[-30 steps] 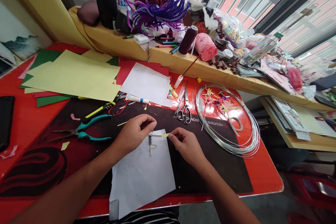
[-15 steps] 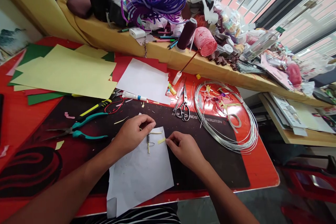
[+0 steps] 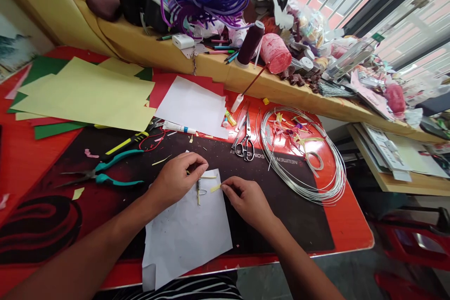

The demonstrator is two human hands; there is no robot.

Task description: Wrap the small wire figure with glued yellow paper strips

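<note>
My left hand (image 3: 179, 176) is closed in a pinch on a small bent wire figure (image 3: 199, 190), partly wrapped in pale yellow paper. Its lower end and a side arm stick out below my fingertips; the upper part is hidden. Between thumb and forefinger, my right hand (image 3: 244, 197) pinches a short yellow paper strip (image 3: 215, 188), its free end pointing left toward the wire. A small gap separates strip and wire. Beneath both lies a creased white sheet of paper (image 3: 190, 239) on the dark desk mat (image 3: 281, 225).
Left of my hands lie teal-handled pliers (image 3: 119, 154) and a yellow-black cutter (image 3: 126, 144). Scissors (image 3: 245, 143) and a large wire coil (image 3: 339, 178) are to the right. Coloured paper sheets (image 3: 94, 93) and a glue tube (image 3: 179, 127) lie behind. A cluttered ledge (image 3: 225, 68) runs along the back.
Both hands keep nearly the same pose. The yellow strip in my right hand tilts slightly, and the whole view shifts a little.
</note>
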